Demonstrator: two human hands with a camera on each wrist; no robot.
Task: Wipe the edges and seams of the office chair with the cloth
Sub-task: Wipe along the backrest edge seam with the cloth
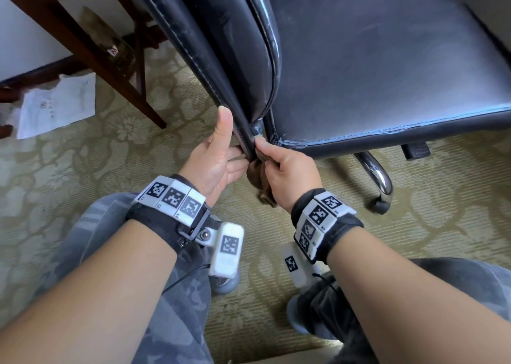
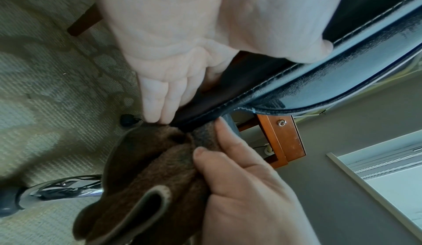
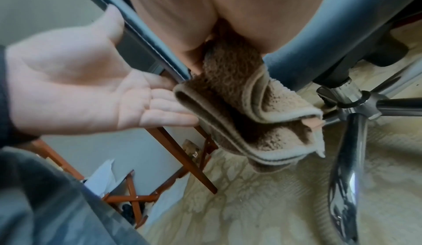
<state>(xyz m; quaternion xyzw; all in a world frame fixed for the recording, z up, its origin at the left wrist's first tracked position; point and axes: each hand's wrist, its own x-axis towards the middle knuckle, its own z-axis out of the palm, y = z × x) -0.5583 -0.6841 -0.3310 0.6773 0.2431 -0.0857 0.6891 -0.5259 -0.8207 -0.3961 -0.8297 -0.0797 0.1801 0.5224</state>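
Note:
The black leather office chair has its backrest running down the middle of the head view and its seat on the right. My left hand steadies the backrest's lower edge, thumb straight along the stitched seam and fingers straight behind it. My right hand grips a bunched brown cloth and presses it against the backrest's bottom corner, beside the seat's rear seam. In the right wrist view, folds of the cloth hang below that corner, touching the fingers of my left hand.
A chrome base leg with a black castor sticks out under the seat. Dark wooden table legs stand at the left, with a sheet of paper on the patterned carpet. My knees are below the hands.

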